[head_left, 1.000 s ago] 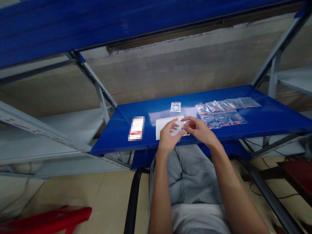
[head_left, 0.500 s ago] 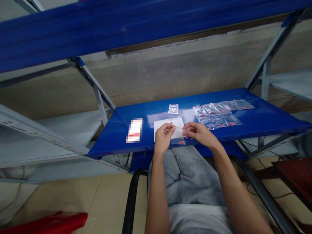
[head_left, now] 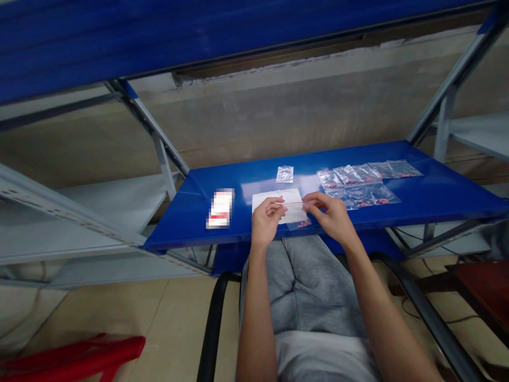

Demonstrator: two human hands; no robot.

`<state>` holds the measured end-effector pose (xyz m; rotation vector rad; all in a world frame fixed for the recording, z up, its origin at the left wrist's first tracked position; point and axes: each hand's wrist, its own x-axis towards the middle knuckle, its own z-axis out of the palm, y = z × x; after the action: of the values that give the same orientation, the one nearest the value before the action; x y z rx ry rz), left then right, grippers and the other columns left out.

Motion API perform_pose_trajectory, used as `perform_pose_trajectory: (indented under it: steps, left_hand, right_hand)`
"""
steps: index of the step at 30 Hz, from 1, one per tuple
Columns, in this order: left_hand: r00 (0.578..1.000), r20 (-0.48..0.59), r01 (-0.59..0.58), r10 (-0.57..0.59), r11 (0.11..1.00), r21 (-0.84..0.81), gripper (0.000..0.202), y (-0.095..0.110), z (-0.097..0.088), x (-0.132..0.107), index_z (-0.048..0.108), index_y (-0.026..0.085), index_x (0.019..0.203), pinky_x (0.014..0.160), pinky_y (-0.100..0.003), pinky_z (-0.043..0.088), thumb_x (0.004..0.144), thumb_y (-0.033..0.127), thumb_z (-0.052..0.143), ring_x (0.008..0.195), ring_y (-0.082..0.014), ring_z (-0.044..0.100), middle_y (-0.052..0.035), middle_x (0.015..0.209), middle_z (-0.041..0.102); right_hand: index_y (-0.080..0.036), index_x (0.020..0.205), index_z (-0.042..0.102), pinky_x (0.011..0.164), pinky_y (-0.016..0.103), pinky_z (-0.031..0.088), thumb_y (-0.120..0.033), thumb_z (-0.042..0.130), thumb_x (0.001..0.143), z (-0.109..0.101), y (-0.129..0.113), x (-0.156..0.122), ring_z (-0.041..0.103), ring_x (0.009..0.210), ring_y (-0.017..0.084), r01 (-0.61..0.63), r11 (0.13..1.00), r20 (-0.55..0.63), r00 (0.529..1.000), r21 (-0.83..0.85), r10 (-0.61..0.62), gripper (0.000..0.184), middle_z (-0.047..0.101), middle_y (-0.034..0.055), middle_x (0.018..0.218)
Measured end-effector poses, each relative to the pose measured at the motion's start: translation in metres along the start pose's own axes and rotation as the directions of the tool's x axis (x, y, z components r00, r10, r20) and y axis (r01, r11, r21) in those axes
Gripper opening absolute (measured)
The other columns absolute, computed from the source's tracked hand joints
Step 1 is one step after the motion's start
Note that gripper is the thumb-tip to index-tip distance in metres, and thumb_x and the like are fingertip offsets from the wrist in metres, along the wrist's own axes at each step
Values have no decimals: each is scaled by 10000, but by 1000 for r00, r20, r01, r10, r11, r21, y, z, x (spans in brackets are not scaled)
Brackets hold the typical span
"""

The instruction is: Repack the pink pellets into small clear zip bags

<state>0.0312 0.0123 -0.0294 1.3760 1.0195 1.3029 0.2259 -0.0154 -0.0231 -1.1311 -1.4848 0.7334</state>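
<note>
My left hand (head_left: pixel 265 218) and my right hand (head_left: pixel 331 214) pinch the two top corners of a small clear zip bag (head_left: pixel 296 214) with a red strip along its top. Small pink pieces sit in the bag's bottom. The bag hangs upright between my hands, just above the front edge of the blue shelf (head_left: pixel 437 193). Behind it a white sheet (head_left: pixel 267 197) lies flat on the shelf.
Several filled clear bags with pink pieces (head_left: pixel 366 183) lie in rows to the right. One small clear bag (head_left: pixel 285 173) lies behind the sheet. A white and red packet (head_left: pixel 220 208) sits at the left. Grey shelf posts stand on both sides, and a second blue shelf is overhead.
The bag was bunched between my hands a second ago. It now hangs stretched flat by its top corners, with the pink pieces settled at the bottom.
</note>
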Motion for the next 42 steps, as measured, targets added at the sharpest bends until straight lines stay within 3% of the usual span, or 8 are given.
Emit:
perform_pose_trajectory:
  steps: [6, 11, 15, 21, 27, 32, 34, 42]
  left_hand:
    - [1000, 9, -13, 12, 999, 37, 290, -3, 10, 0, 762, 183, 998, 705, -248, 506, 766, 348, 813, 760, -146, 660, -48, 880, 748]
    - [1000, -22, -13, 13, 1000, -11, 260, -9, 14, 2, 732, 176, 889, 736, -273, 526, 771, 394, 812, 759, -152, 673, -67, 957, 759]
    - [999, -50, 5, -9, 997, -78, 274, -10, 15, 2, 684, 188, 864, 747, -281, 544, 766, 405, 819, 798, -169, 700, -63, 945, 753]
    - [994, -111, 5, -22, 989, -150, 282, -9, 18, 1, 666, 189, 864, 726, -278, 532, 763, 401, 822, 751, -167, 705, -43, 858, 740]
    - [961, -269, -3, -64, 971, -240, 275, -7, 22, 1, 655, 182, 861, 670, -236, 477, 754, 377, 815, 737, -150, 690, -35, 820, 742]
    - [981, -168, 63, -98, 977, -204, 405, -1, 18, 1, 690, 198, 1050, 714, -269, 503, 733, 402, 840, 800, -177, 715, -62, 910, 769]
    - [987, -133, 67, -88, 986, -150, 411, 0, 17, 1, 716, 194, 1024, 776, -297, 528, 694, 386, 869, 882, -201, 726, -82, 972, 775]
    - [972, -220, 57, -83, 991, -124, 330, -3, 21, 0, 726, 189, 918, 825, -324, 553, 667, 338, 879, 926, -221, 737, -67, 936, 784]
  right_hand:
    - [-217, 1036, 691, 648, 296, 526, -398, 724, 878, 7, 2, 1, 719, 732, 201, -59, 980, -9, 998, 192, 61, 243, 772, 28, 806]
    - [-221, 1064, 675, 755, 321, 562, -418, 752, 856, 13, 7, 1, 748, 827, 210, -116, 955, 83, 992, 275, 97, 296, 785, 39, 871]
    - [-214, 1137, 658, 756, 315, 563, -390, 818, 773, 16, 11, 0, 746, 829, 207, -213, 934, 165, 971, 285, 171, 435, 792, 40, 888]
    - [-190, 1086, 692, 709, 311, 556, -356, 820, 743, 19, 10, -1, 748, 755, 212, -287, 919, 260, 941, 272, 217, 402, 800, 47, 805]
    - [-183, 935, 728, 616, 277, 504, -355, 831, 707, 21, 13, 2, 664, 614, 163, -282, 922, 188, 953, 264, 238, 303, 743, 7, 679]
    - [-179, 883, 736, 659, 302, 545, -382, 835, 713, 19, 15, 2, 700, 656, 183, -261, 931, 141, 963, 254, 231, 283, 768, 42, 741]
    - [-183, 876, 732, 665, 312, 562, -381, 835, 712, 19, 14, 1, 714, 659, 193, -263, 931, 158, 961, 252, 228, 277, 773, 43, 741]
    - [-195, 923, 733, 681, 331, 589, -335, 806, 743, 22, 10, -1, 750, 686, 219, -236, 954, 185, 962, 183, 203, 239, 782, 42, 742]
